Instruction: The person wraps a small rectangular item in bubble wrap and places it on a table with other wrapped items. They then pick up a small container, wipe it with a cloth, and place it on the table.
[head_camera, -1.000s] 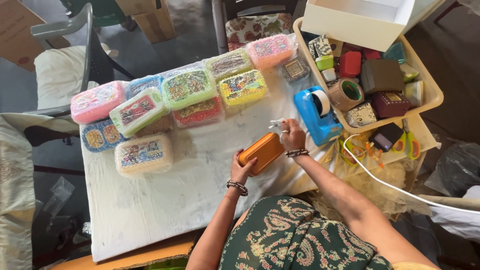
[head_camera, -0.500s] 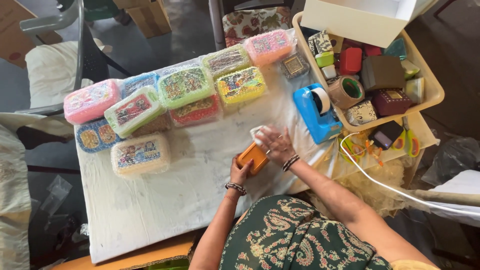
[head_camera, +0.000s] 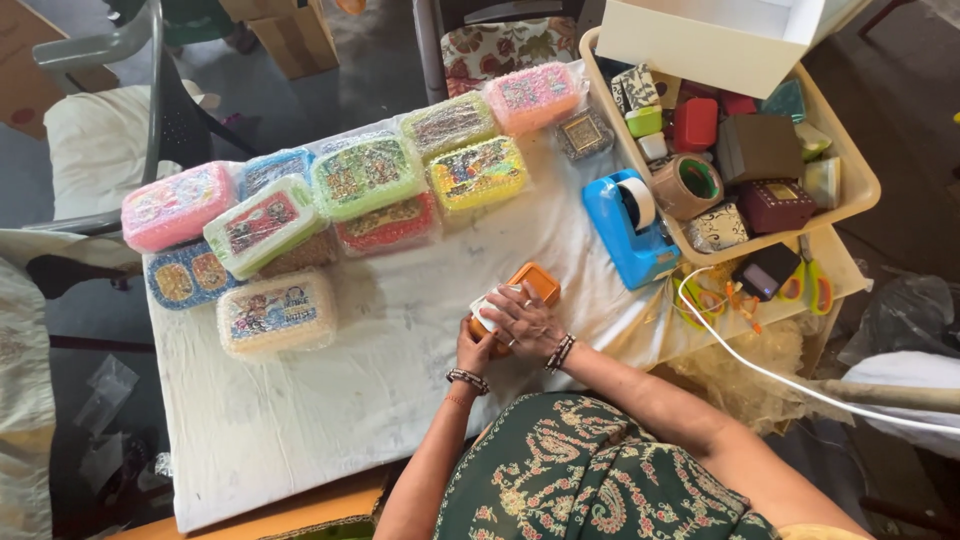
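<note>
From the head camera, an orange box lies on the white-covered desk, near its front edge and just in front of the person. The right hand lies flat over the top of the box, fingers spread and pressing a white slip against it. The left hand grips the near end of the box, its fingers curled under and mostly hidden. To the right of the box stands a blue tape dispenser, beside a beige tray of small boxes. Further back on the desk lie rows of bubble-wrapped coloured boxes, well apart from the hands.
</note>
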